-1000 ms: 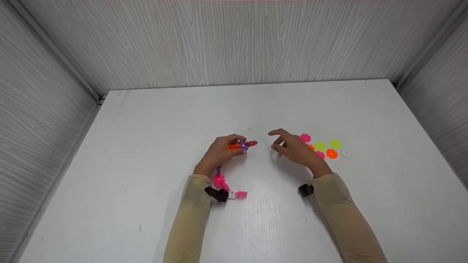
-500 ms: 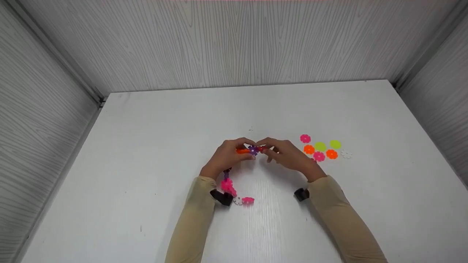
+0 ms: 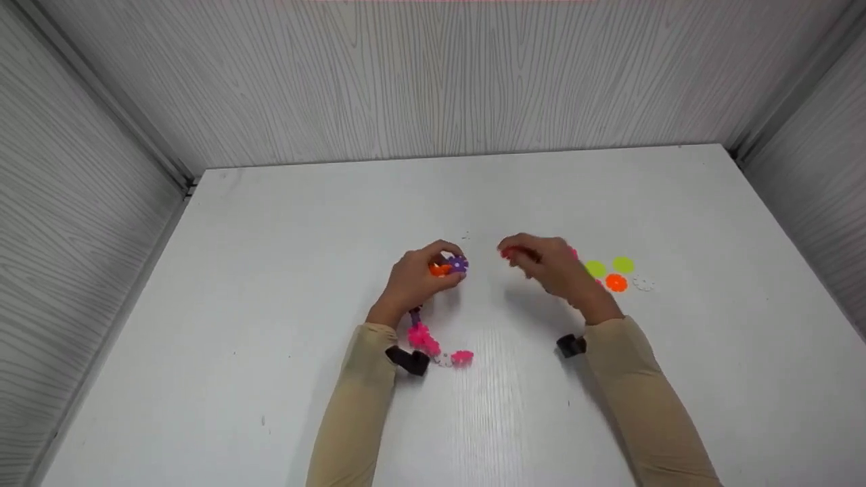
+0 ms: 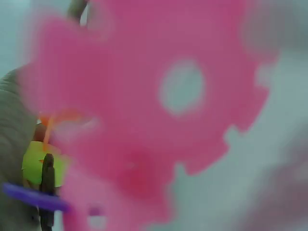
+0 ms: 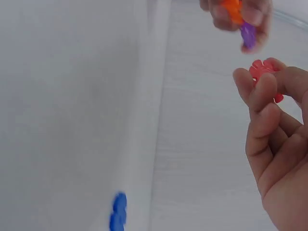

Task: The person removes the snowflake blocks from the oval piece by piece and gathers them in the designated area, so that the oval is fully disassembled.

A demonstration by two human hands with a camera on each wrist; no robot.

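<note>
My left hand [image 3: 411,279] grips a chain of interlocking flower-shaped discs by its orange disc [image 3: 439,270]. A purple disc [image 3: 458,264] sticks out past the fingertips as the chain's end. The rest curves back beside the left wrist through pink discs [image 3: 419,335] and a white disc to a last pink disc [image 3: 463,357]. Pink fills most of the left wrist view, with a yellow-green disc [image 4: 33,163] and a dark one behind it. To the right, clear of the purple end, my right hand [image 3: 556,269] pinches a red disc [image 5: 263,70] between thumb and fingers.
Loose discs lie on the white table [image 3: 270,270] right of the right hand: yellow-green [image 3: 623,264], orange [image 3: 616,283] and white [image 3: 644,283], others partly hidden by that hand. Blue discs [image 5: 118,211] show low in the right wrist view. Wood-grain panels surround the table.
The red disc was on the purple end of the chain. My right hand came in, took hold of it, and has drawn back to the right with it, apart from the chain.
</note>
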